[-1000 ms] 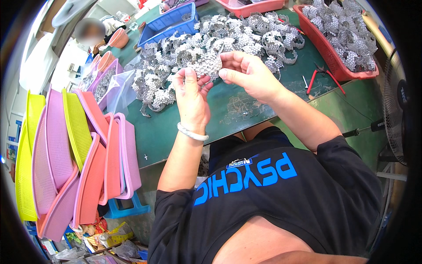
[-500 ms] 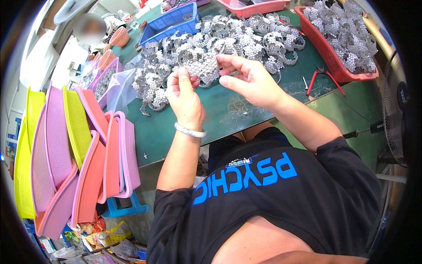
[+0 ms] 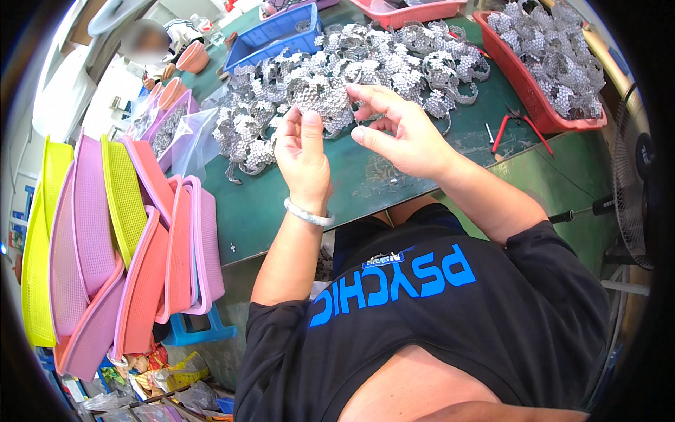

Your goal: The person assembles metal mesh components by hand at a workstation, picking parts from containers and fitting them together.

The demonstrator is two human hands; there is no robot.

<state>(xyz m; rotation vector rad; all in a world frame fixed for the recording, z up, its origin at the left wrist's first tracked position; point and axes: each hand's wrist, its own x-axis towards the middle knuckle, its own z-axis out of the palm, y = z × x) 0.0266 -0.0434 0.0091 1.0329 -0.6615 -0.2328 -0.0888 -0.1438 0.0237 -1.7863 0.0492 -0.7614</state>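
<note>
Silver-grey linked mesh strips [image 3: 380, 67], curled and tangled, lie in a broad heap on the green table. At the heap's near edge, one curved mesh strip [image 3: 320, 100] shows between my two hands. My left hand [image 3: 304, 156], with a pale bangle [image 3: 309, 213] on the wrist, points up toward this strip, its fingers stretched and the thumb apart. My right hand [image 3: 404, 133] is to the strip's right, thumb and fingers apart in a loose curve. Its index fingertip is close to the strip; I cannot tell whether it touches.
Red-handled pliers [image 3: 500, 133] lie right of the heap, beside a red basket [image 3: 598, 121] of mesh strips. A blue bin [image 3: 235, 60] stands behind. Stacked coloured baskets [image 3: 144, 281] rise at left; a fan [image 3: 629, 176] stands at right. A person [image 3: 179, 35] sits across, far left.
My left hand has moved slightly right and turned, its thumb parting from the fingers, which were pinched near the strip. The right hand has barely moved.
</note>
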